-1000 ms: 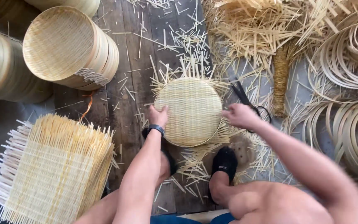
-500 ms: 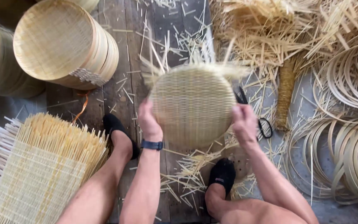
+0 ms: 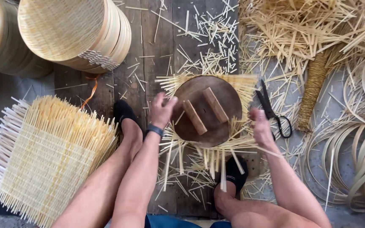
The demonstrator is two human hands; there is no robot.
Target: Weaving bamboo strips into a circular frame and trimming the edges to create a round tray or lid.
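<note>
Left hand (image 3: 162, 110): grip released, fingers spread and slightly blurred, at the left edge of a round dark wooden disc (image 3: 207, 110); touching it or not, cannot tell. Disc smooth, with two pale rectangular wooden blocks (image 3: 205, 110) lying side by side on top. Right hand (image 3: 260, 126): grip loosely curled, holding nothing, just right of the disc. Beneath the disc, pale bamboo strips (image 3: 199, 158) fan outward over the plank floor (image 3: 157, 38). Black scissors (image 3: 274, 112) lie just beyond the right grip. Square woven bamboo mats (image 3: 43, 156), stacked, sit well left of the left grip.
</note>
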